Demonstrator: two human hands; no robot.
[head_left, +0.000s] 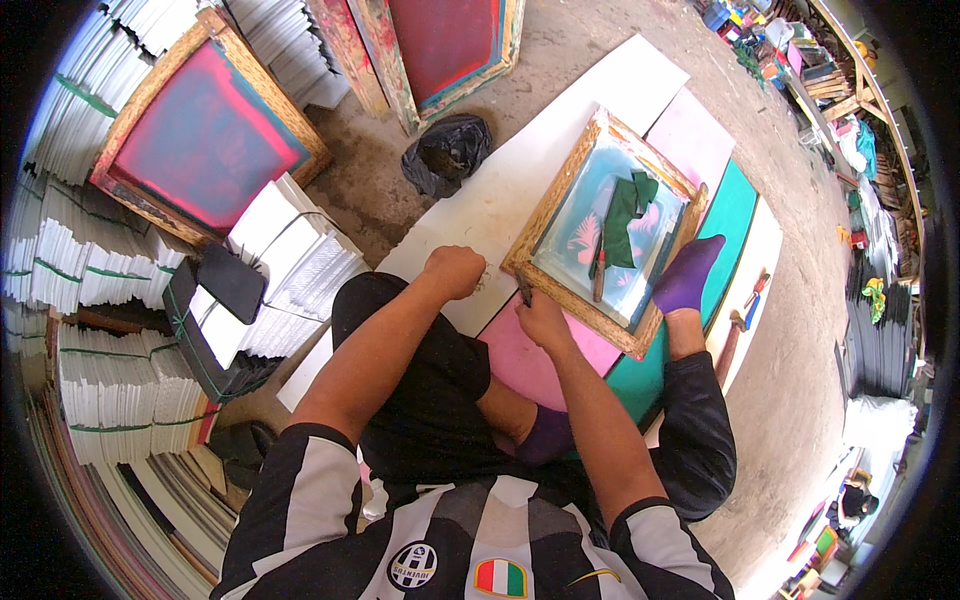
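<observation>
A wooden-framed printing screen (556, 200) lies tilted in front of me, its blue mesh marked with pale pink leaf shapes. On the mesh rest a folded dark green cloth (622, 220) and a slim tool with a reddish-brown handle (600, 275). My right hand (543, 320) is closed around a short dark tool (523, 288) at the frame's near-left corner; its exact kind is unclear. Left of that corner, my left hand (455, 273) is closed, fingers curled inward. Whatever it may hold is too small to make out. My purple-socked foot (688, 272) presses by the frame's right side.
White, pink and green boards (735, 215) lie beneath the frame. A wooden-handled tool (730, 350) and a red-and-blue hand tool (757, 292) sit at right. Beyond is a black plastic bag (448, 155). Stacked white sheets (110, 245) and another framed screen (210, 140) stand at left.
</observation>
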